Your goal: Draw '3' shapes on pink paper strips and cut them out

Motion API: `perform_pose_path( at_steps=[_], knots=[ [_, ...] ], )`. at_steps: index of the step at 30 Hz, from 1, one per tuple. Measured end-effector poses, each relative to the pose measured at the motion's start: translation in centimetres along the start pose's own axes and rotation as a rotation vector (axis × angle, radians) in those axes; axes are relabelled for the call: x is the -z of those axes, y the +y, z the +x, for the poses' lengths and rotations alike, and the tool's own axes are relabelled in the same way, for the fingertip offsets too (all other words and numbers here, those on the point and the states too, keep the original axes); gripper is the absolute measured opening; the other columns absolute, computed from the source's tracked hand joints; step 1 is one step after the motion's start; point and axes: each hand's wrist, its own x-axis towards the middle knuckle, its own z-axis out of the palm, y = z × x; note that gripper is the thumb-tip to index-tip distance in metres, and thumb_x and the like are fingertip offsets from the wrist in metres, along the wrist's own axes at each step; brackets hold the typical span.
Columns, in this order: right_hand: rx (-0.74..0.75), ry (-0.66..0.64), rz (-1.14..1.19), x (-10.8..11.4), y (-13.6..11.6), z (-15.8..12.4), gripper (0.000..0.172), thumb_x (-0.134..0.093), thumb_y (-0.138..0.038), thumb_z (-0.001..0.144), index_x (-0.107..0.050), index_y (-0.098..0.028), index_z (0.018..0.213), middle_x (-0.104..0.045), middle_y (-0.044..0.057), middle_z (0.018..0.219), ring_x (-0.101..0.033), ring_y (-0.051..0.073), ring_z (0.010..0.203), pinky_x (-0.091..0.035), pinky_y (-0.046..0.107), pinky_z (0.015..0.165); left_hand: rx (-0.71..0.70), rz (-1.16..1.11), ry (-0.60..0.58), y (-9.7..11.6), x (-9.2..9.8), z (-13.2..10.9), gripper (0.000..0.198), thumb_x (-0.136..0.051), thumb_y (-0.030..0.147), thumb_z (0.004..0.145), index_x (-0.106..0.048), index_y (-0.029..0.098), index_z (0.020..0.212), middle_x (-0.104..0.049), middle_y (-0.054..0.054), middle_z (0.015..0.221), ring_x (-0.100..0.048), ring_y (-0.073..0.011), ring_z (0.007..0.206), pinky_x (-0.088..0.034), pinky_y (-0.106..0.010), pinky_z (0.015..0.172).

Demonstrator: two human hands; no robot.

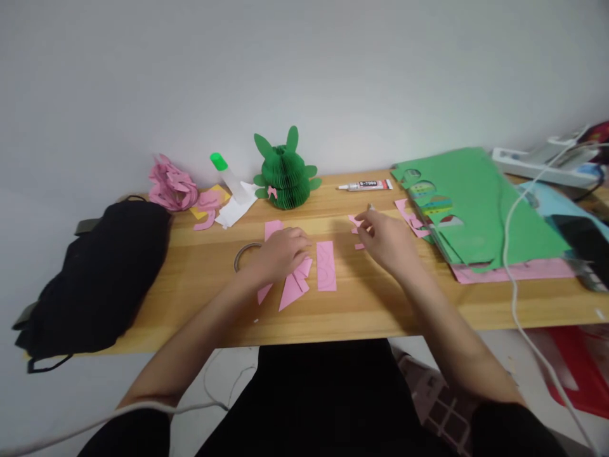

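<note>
My left hand (284,251) is closed over several pink paper scraps (294,289), its fingers curled towards the right and partly covering them. Just right of it lies a pink paper rectangle (326,266) with curved pencil lines. A dark ring (242,255), perhaps a roll of tape, shows partly behind my left wrist. My right hand (382,236) hovers low by small pink cut-outs (355,230), with a gap between thumb and forefinger. Something small and grey shows beyond its knuckles. Behind both hands stands a green honeycomb-paper figure (285,174) with ears and a small pink bow.
A glue stick (228,176) stands on white paper, near crumpled pink paper (172,183). A B-7000 glue tube (365,185) lies at the back. Green sheets (490,209), a white cable (508,254) and a power strip (542,168) occupy the right; a black bag (104,273), the left.
</note>
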Motion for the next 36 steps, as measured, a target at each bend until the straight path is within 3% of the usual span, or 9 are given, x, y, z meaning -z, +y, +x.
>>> perform_pose_path(
  at_steps=[3,6,9,12,17,23,29,32,36],
  knots=[
    [0.002,-0.055,-0.161,0.8,0.5,2.3,0.025,-0.053,-0.018,0.088,-0.068,-0.016,0.108,-0.077,0.012,0.099,-0.071,0.027,0.09,-0.047,0.033,0.068,0.106,0.013,0.042,-1.0,1.1,-0.8,0.024,-0.051,0.016,0.087,-0.072,0.02,0.099,-0.071,-0.004,0.107,-0.064,-0.0215,0.105,-0.051,-0.036,0.095],
    [-0.009,0.008,-0.274,0.3,1.6,3.0,0.026,-0.052,-0.022,0.089,-0.065,-0.015,0.111,-0.075,0.016,0.106,-0.069,0.031,0.098,-0.046,0.035,0.07,0.333,0.066,0.166,-2.9,2.9,-3.3,0.034,-0.041,0.015,0.088,-0.071,0.015,0.105,-0.07,-0.01,0.114,-0.063,-0.0249,0.111,-0.049,-0.041,0.1],
    [-0.043,0.093,-0.332,-0.7,2.7,3.1,0.028,-0.052,-0.025,0.089,-0.062,-0.012,0.112,-0.073,0.021,0.102,-0.067,0.035,0.096,-0.046,0.038,0.071,0.515,0.094,0.222,-3.3,3.9,-6.1,0.034,-0.05,0.033,0.09,-0.068,0.015,0.111,-0.071,-0.01,0.109,-0.068,-0.0265,0.096,-0.054,-0.039,0.084],
    [-0.053,0.087,-0.331,-1.3,3.1,3.3,0.03,-0.054,-0.027,0.087,-0.06,-0.01,0.112,-0.072,0.024,0.104,-0.066,0.037,0.097,-0.046,0.041,0.074,0.641,-0.019,0.129,-1.7,3.4,-7.4,0.043,-0.065,0.05,0.081,-0.069,0.021,0.113,-0.073,-0.003,0.09,-0.069,-0.0221,0.079,-0.053,-0.031,0.071],
    [-0.102,0.093,-0.324,-1.5,3.7,4.1,0.037,-0.052,-0.018,0.082,-0.056,-0.009,0.117,-0.072,0.023,0.103,-0.067,0.036,0.095,-0.047,0.04,0.073,0.756,-0.14,0.173,0.8,0.8,-7.3,0.057,-0.073,0.056,0.072,-0.066,0.024,0.119,-0.068,0.001,0.073,-0.063,-0.0188,0.063,-0.047,-0.028,0.058],
    [-0.053,0.112,-0.197,-1.5,4.7,4.3,0.048,-0.049,-0.016,0.083,-0.05,-0.008,0.13,-0.072,0.018,0.095,-0.067,0.034,0.09,-0.048,0.04,0.073,0.718,-0.304,0.304,0.1,-1.1,-7.3,0.044,-0.065,0.049,0.08,-0.068,0.018,0.111,-0.069,-0.002,0.08,-0.065,-0.0175,0.07,-0.054,-0.029,0.066],
    [0.12,0.274,0.328,-1.9,4.8,4.3,0.043,-0.041,-0.019,0.088,-0.055,-0.017,0.128,-0.064,0.004,0.082,-0.061,0.02,0.074,-0.049,0.034,0.073,0.468,-0.114,0.257,0.5,-1.3,-7.3,0.043,-0.066,0.045,0.082,-0.066,0.021,0.118,-0.063,-0.009,0.116,-0.063,-0.0257,0.106,-0.053,-0.042,0.096],
    [0.029,0.265,0.662,-1.8,4.9,4.9,0.045,-0.034,-0.02,0.088,-0.054,-0.019,0.128,-0.062,0.002,0.08,-0.06,0.016,0.07,-0.049,0.031,0.068,0.366,-0.057,0.184,0.6,-1.3,-6.6,0.044,-0.065,0.039,0.084,-0.063,0.023,0.125,-0.058,-0.01,0.129,-0.054,-0.0299,0.124,-0.044,-0.05,0.109],
    [-0.121,0.179,1.085,-1.5,5.1,5.6,0.039,-0.033,-0.023,0.087,-0.058,-0.02,0.117,-0.065,0.002,0.078,-0.059,0.014,0.063,-0.047,0.028,0.062,0.263,0.008,0.055,0.0,-0.8,-4.9,0.035,-0.064,0.032,0.086,-0.067,0.027,0.12,-0.062,-0.008,0.127,-0.055,-0.031,0.122,-0.043,-0.052,0.106]
  ],
)
